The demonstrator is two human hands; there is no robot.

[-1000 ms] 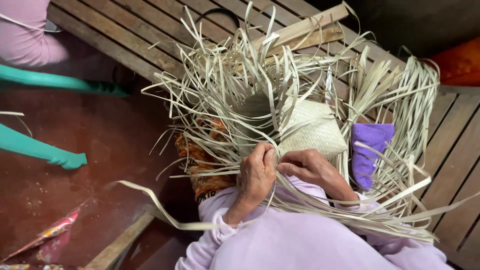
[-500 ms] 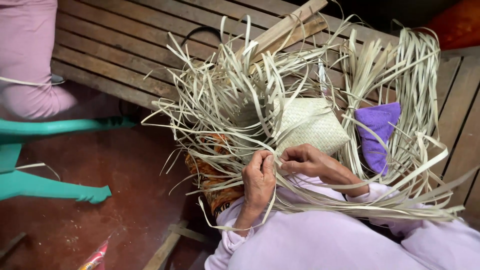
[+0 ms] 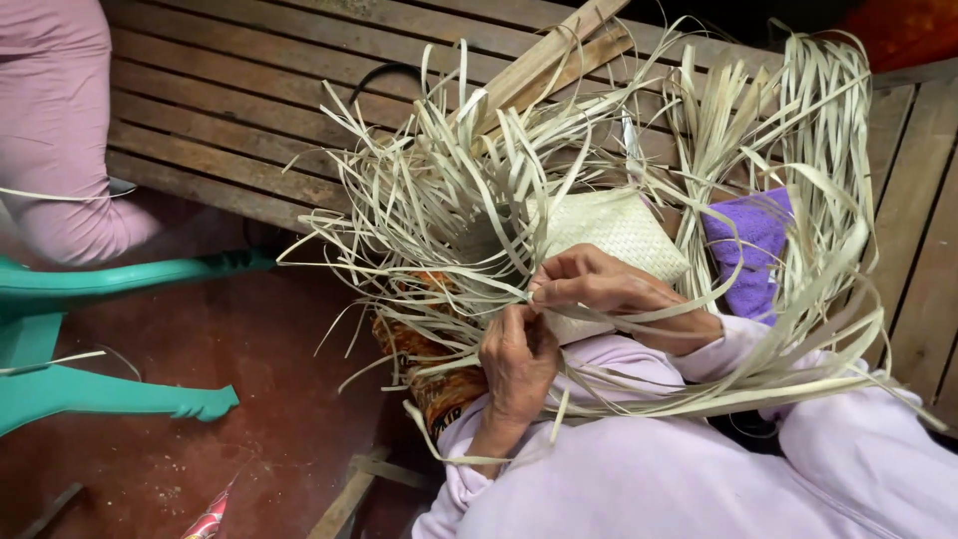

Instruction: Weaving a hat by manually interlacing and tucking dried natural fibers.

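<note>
At woven mat (image 3: 614, 230), both hands (image 3: 519, 354) (image 3: 599, 284) still pinch strips (image 3: 439, 200).

1. Tabletop (image 3: 230, 90): dark wooden slats running diagonally (a slatted bench).
2. Wooden battens (image 3: 544, 65) lie across its far slats.
3. Pale leaf strips (image 3: 798, 130) and a purple cloth (image 3: 753, 245) rest on it.
4. Floor (image 3: 249, 399): reddish, bearing turquoise chair legs (image 3: 110, 394).
</note>
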